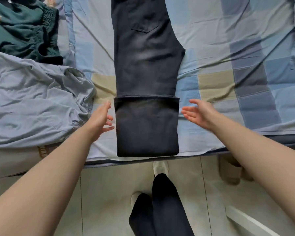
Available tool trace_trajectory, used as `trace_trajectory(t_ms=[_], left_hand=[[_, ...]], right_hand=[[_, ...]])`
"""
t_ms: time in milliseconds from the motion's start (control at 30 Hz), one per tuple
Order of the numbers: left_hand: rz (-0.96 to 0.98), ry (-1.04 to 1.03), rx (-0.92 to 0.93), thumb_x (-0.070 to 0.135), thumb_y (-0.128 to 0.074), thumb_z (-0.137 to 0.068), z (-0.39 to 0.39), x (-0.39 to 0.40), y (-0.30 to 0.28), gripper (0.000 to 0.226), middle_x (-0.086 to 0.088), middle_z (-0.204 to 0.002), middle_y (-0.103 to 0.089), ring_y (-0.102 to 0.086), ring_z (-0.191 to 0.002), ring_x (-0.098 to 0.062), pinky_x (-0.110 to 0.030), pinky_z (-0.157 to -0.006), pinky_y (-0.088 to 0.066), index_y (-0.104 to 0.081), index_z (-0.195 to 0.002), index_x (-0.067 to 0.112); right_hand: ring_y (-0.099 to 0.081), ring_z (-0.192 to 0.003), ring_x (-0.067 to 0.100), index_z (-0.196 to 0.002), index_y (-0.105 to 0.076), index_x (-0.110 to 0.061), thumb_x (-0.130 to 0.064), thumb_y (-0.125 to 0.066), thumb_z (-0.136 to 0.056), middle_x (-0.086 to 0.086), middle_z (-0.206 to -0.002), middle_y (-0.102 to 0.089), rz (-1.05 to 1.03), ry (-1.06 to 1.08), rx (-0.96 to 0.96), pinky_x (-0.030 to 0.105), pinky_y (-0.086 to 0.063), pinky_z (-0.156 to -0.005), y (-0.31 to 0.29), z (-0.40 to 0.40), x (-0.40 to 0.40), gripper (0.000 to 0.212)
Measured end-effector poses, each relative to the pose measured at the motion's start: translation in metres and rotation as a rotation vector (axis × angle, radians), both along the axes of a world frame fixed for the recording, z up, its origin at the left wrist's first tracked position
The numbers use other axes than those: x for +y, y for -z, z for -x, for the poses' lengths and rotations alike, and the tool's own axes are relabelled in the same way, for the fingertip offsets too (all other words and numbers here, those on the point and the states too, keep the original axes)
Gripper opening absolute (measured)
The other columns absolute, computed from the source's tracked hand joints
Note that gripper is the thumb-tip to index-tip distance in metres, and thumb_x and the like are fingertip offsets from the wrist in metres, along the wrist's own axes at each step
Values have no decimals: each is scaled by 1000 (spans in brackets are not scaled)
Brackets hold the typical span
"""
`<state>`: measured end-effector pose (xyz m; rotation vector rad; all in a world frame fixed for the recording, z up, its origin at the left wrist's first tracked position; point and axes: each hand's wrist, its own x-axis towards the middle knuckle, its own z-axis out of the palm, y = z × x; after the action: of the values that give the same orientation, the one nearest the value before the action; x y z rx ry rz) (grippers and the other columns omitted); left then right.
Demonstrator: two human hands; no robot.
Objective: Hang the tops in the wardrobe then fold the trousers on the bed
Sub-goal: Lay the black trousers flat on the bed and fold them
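Observation:
Dark grey trousers (146, 68) lie lengthwise on the bed (228, 68), legs stacked on each other. Their lower end is folded up once, and the folded part (146, 126) lies at the bed's near edge. My left hand (101, 118) hovers just left of that fold, fingers spread and relaxed, holding nothing. On the other side of the fold, my right hand (198, 112) is also spread and empty. Neither hand clearly touches the cloth.
A crumpled light blue garment (34, 103) lies on the bed at the left, with a dark green garment (24, 28) behind it. The bedsheet is a blue, grey and beige patchwork. Below the bed edge are a tiled floor (109, 193), my legs and slippers (230, 171).

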<state>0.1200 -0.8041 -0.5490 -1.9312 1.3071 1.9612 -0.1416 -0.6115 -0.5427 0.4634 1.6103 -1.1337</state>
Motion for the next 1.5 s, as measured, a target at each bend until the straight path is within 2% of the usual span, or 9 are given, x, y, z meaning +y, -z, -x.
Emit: trace_trajectory(t_ms=[200, 367, 567, 667, 733, 867, 967, 1367, 1500], left_hand=[[-52, 327, -207, 15, -70, -88, -34, 78, 46, 11, -1, -76, -61, -50, -60, -11, -13, -42, -39, -62, -92, 8], [26, 291, -188, 16, -74, -84, -67, 97, 60, 18, -6, -97, -74, -67, -87, -20, -29, -78, -51, -70, -99, 8], [-6, 350, -49, 17, -66, -92, -72, 91, 49, 14, 9, -90, -72, -60, -72, 2, -7, -56, -41, -70, -104, 21], [-27, 321, 7, 11, -61, -95, -76, 98, 50, 20, 16, -94, -72, -63, -74, 10, -11, -73, -49, -66, -109, 25], [-25, 251, -25, 8, -61, -94, -79, 105, 57, 22, 11, -101, -71, -65, -86, 0, -27, -91, -50, -64, -105, 27], [-27, 67, -90, 14, -66, -90, -69, 108, 65, 25, -14, -107, -67, -59, -87, -22, -42, -85, -51, -56, -112, 12], [5, -44, -95, 24, -68, -89, -62, 103, 63, 36, -11, -109, -66, -64, -91, -24, -44, -88, -53, -47, -117, 15], [21, 200, -125, 23, -78, -80, -93, 127, 29, 55, -17, -108, -65, -68, -96, -33, -51, -88, -56, -44, -123, 16], [-66, 268, -151, 15, -73, -84, -120, 166, 0, 68, -18, -90, -66, -65, -79, -27, -48, -80, -58, -32, -139, 12]], right_hand=[[-55, -73, 18, -109, -52, -11, -28, -50, -97, 6, -89, -56, -265, -515, 3, 27, -49, -65, 45, -53, 37, 20], [-54, -88, 20, -116, -45, -14, -25, -62, -91, 2, -102, -54, -261, -662, 54, 44, -48, -91, 63, -96, 72, 32], [-56, -94, 17, -109, -55, -3, -15, -55, -95, 7, -103, -56, -111, -548, 92, 29, -52, -79, 62, -97, 96, 19], [-57, -91, 13, -107, -57, -6, -12, -57, -94, 4, -99, -58, -103, -502, 95, 29, -51, -83, 64, -101, 107, 14], [-58, -89, 15, -109, -56, -6, -8, -57, -93, 7, -101, -58, -127, -436, 80, 29, -51, -78, 70, -105, 106, 16], [-62, -102, 26, -116, -53, -10, -23, -66, -88, 10, -112, -61, -179, -301, -10, 27, -52, -63, 84, -102, 93, 33], [-51, -79, 20, -91, -56, -14, -39, -62, -88, 6, -88, -54, -188, -383, 61, 27, -43, -61, 86, -102, 83, 26], [-41, -68, 20, -71, -49, -11, -22, -61, -91, 8, -70, -42, -195, -528, 301, 33, -43, -64, 47, -122, 124, 25], [-47, -54, 16, -102, -51, -13, -19, -65, -88, 6, -75, -54, -299, -570, 199, 24, -45, -52, 2, -146, 155, 20]])
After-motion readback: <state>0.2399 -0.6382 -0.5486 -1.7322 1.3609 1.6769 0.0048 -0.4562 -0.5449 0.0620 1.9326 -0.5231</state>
